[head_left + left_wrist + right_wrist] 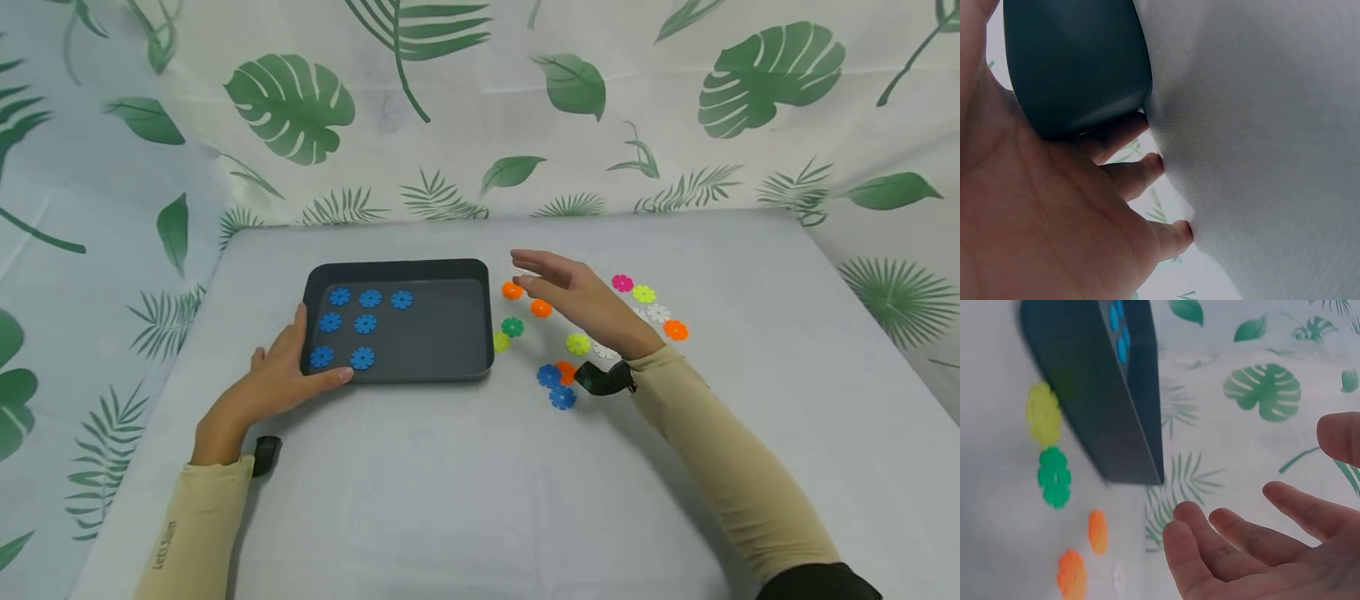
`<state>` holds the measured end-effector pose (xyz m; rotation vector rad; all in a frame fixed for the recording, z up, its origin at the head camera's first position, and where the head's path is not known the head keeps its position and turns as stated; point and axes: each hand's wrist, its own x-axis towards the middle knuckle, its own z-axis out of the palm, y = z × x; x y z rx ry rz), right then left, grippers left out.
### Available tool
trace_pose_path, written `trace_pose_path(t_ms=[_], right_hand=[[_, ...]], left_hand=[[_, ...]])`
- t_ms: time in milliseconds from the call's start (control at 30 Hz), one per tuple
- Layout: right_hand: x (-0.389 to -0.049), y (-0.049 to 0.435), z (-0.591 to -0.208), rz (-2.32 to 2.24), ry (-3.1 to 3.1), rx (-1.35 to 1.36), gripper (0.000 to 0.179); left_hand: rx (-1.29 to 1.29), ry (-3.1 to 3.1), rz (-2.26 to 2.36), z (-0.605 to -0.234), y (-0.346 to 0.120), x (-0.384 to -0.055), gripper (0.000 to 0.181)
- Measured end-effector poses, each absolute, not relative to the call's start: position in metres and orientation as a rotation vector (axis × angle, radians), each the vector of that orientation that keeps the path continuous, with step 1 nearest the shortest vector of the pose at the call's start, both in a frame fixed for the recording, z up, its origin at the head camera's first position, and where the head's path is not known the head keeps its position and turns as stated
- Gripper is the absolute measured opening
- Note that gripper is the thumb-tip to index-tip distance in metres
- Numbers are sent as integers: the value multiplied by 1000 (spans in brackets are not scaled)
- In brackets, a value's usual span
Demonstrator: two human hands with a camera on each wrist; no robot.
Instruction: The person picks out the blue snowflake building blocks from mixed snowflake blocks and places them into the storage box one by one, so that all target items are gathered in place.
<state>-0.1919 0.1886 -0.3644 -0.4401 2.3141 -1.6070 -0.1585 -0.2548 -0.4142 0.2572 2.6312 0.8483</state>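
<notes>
A dark grey rectangular tray (427,333) lies on the table with several blue flower-shaped discs (365,323) inside, toward its left half. My left hand (281,379) holds the tray's near left corner, thumb along the front rim and fingers by the left wall. In the left wrist view, fingertips (1183,232) of that hand meet the white cloth beside the tray. Right of the tray, my right hand (573,296) hovers with fingers extended and holds nothing. Below and around it lie orange discs (541,308) and a green disc (512,327).
Two blue discs (562,397) overlap near an orange one, right of the tray. Farther right are a pink disc (622,283), a yellow disc (643,294), white discs (658,313) and another orange one. A leaf-print cloth (450,100) hangs behind the white-covered table (420,500).
</notes>
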Motion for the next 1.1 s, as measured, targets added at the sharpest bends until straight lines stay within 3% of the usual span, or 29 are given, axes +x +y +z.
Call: trace_pose_path(t_ms=[533, 1100], right_hand=[[-185, 225, -369, -1608, 2411, -357, 51], [-182, 257, -376, -1074, 2782, -373, 37]], left_hand=[[272, 2644, 842, -415, -256, -160, 134], [263, 2643, 842, -416, -255, -161, 135]])
